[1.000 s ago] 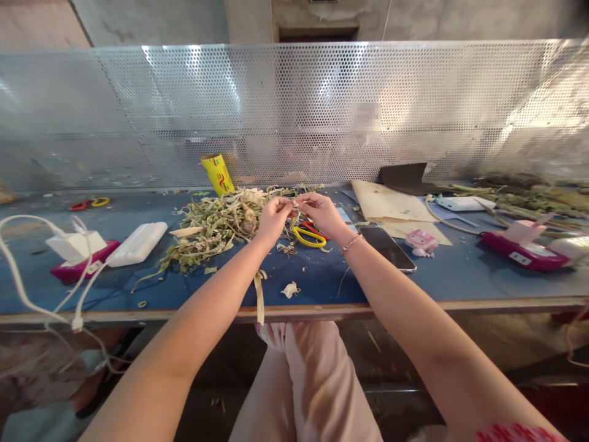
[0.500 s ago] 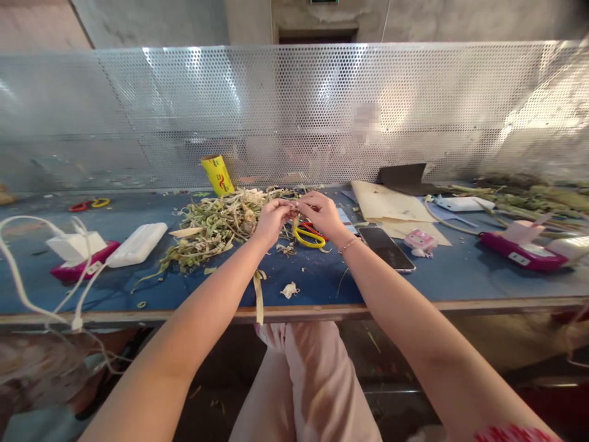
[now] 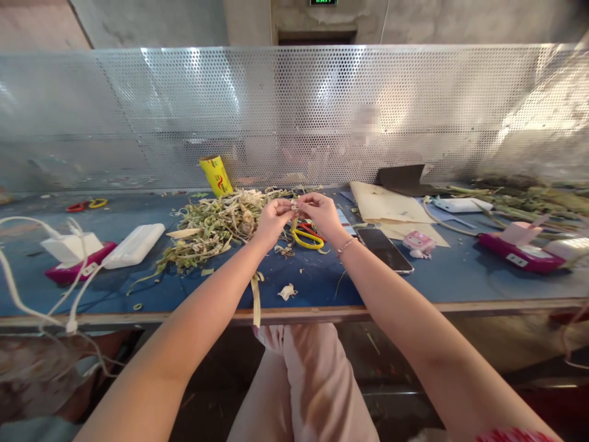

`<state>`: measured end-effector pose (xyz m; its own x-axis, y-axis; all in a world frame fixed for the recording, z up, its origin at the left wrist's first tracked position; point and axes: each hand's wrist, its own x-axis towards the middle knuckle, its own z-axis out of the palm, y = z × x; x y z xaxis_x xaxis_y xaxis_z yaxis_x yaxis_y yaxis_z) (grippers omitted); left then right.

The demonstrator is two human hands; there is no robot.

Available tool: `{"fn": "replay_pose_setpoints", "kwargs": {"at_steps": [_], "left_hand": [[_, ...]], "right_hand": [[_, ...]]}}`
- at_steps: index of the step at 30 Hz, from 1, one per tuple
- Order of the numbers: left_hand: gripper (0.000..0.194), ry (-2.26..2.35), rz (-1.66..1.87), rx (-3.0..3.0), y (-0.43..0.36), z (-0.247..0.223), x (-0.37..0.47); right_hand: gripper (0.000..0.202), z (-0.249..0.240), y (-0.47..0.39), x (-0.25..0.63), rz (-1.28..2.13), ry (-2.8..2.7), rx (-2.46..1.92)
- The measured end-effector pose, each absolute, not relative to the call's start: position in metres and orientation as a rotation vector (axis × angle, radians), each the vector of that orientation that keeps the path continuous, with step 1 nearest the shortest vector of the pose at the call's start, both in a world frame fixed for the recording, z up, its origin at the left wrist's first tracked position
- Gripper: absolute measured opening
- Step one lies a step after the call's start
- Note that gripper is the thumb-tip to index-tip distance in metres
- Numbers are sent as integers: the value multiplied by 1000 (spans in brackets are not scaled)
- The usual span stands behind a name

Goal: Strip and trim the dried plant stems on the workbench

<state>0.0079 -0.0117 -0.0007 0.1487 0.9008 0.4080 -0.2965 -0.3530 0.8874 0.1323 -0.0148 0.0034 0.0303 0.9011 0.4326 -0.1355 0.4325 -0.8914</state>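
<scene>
Blue tabletop (image 3: pixel 460 279) below, left hand (image 3: pixel 272 217) and right hand (image 3: pixel 323 213) pinch a small pale piece (image 3: pixel 294 204) between closed fingertips (image 3: pixel 303 204).

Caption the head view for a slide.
Left hand and right hand pinch a small pale piece beside a dried plant heap.

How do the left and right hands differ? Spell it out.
The left hand has a bare wrist; the right hand wears a bracelet. The left hand is nearer the dried plant heap; the right hand, nearer the smartphone. Both pinch a small pale piece, too small to identify.
</scene>
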Motion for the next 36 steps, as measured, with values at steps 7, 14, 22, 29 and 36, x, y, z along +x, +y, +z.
{"fn": "replay_pose_setpoints", "kwargs": {"at_steps": [7, 14, 22, 29, 36], "left_hand": [[14, 696, 1468, 1275, -15, 0, 10], [13, 690, 1487, 1276, -16, -1, 10], [11, 645, 1532, 1274, -13, -5, 12], [6, 594, 1524, 1172, -17, -2, 16], [11, 532, 1460, 1225, -15, -1, 14]], "right_hand": [[13, -1, -12, 128, 855, -1249, -767], [10, -3, -10, 129, 771, -1317, -770], [12, -6, -13, 127, 664, -1355, -797], [13, -7, -11, 124, 654, -1345, -779], [13, -6, -15, 123, 712, -1310, -736]]}}
